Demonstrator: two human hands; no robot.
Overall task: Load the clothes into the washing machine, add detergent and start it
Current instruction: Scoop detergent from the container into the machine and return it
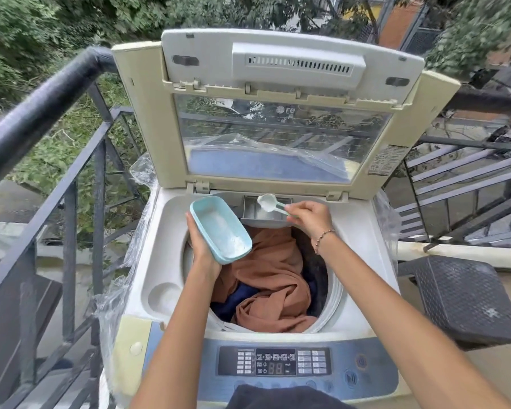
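The top-loading washing machine (171, 240) stands with its lid (281, 113) raised. Brown and dark blue clothes (272, 278) fill the drum. My left hand (199, 240) holds a light blue tub (220, 228) with white detergent powder in it, tilted over the drum's left rim. My right hand (309, 216) grips the handle of a pale green scoop (270, 203) holding white powder, right above the open detergent drawer (254, 211) at the back of the opening. The control panel (275, 361) with a dark display is at the front.
A black metal railing (42, 113) runs along the left. Metal stairs (466, 184) rise on the right, and a dark woven stool (466, 296) stands beside the machine. Clear plastic wrap (115, 293) hangs off the machine's sides. A dark cloth (278, 397) lies on the front edge.
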